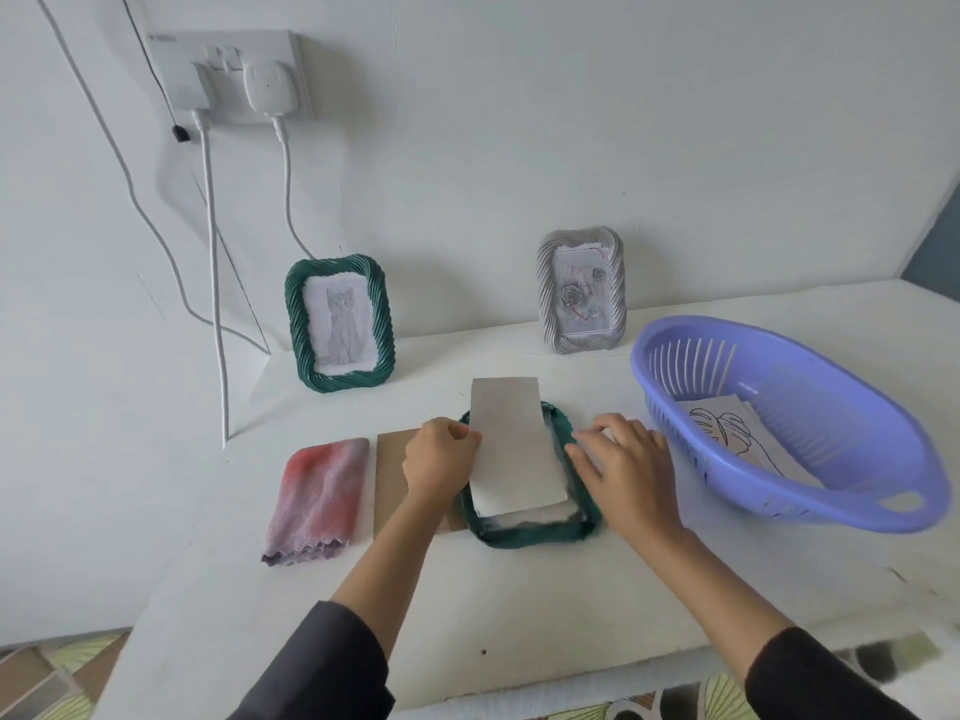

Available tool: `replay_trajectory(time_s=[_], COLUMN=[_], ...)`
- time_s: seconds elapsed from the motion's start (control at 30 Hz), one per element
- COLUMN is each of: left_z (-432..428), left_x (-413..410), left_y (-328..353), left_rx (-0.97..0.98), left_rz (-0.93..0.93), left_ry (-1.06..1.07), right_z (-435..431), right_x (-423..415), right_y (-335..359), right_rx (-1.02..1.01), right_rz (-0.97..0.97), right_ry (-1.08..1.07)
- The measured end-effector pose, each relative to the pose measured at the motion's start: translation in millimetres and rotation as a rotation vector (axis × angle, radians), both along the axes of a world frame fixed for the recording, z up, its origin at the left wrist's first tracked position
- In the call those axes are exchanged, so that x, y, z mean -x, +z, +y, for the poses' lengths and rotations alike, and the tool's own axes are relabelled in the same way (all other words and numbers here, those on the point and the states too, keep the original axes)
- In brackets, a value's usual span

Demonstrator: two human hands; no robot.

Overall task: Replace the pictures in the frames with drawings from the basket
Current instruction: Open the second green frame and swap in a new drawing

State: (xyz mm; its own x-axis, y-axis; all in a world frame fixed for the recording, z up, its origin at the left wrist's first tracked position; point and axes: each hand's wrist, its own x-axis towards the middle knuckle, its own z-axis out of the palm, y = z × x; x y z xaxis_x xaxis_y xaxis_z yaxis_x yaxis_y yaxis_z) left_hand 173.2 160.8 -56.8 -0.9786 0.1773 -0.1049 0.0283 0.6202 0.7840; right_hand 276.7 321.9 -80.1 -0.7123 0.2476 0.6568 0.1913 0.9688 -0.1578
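Left hand (pixel 440 462) in pinch on sheet (pixel 511 439); right hand (pixel 626 472) flat on face-down green frame (pixel 530 536)

Dark green frames (pixel 338 324) and (pixel 530 532), a grey frame (pixel 581 296), a lilac basket (pixel 779 423), a pink-and-mauve cloth (pixel 317 501), white counter (pixel 519 605).

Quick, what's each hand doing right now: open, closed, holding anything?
Left hand: pinches the left edge of the grey sheet.
Right hand: open, fingers resting on the right edge of the flat green frame.
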Motion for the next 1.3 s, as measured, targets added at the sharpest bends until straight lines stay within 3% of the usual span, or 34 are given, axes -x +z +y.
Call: replay_trajectory(time_s=[0.1, 0.17, 0.23, 0.3, 0.5, 0.87, 1.07, 1.17, 1.23, 1.3], left_z=[2, 10, 25, 42, 95, 146, 150, 147, 145, 146], left_x=[7, 8, 1, -9, -39, -64, -69, -71, -71, -67], left_y=[19, 30, 36, 34, 9, -9, -12, -8, -3, 5], left_rx=[-0.229, -0.321, -0.391, -0.405, -0.313, -0.208, -0.132, 0.003, 0.123, 0.103], left_rz=[-0.008, -0.068, -0.172, -0.250, -0.294, -0.301, -0.213, -0.152, -0.017, 0.085], left_ry=[0.006, -0.029, -0.094, -0.149, -0.215, -0.198, -0.217, -0.262, -0.265, -0.214], right_z=[10, 27, 44, 54, 88, 104, 90, 82, 84, 98], right_x=[-18, -37, -52, -60, -65, -74, -73, -74, -75, -76], right_y=[44, 68, 75, 76, 93, 100, 82, 74, 77, 85], right_rx=[0.052, 0.111, 0.217, 0.421, 0.572, 0.593, 0.516, 0.446, 0.499, 0.589], right_rz=[0.109, -0.170, -0.429, -0.470, -0.367, -0.406, -0.496, -0.469, -0.479, -0.481], right_ry=[-0.137, -0.266, -0.263, -0.169, -0.049, 0.100, 0.109, 0.094, 0.115, 0.106])
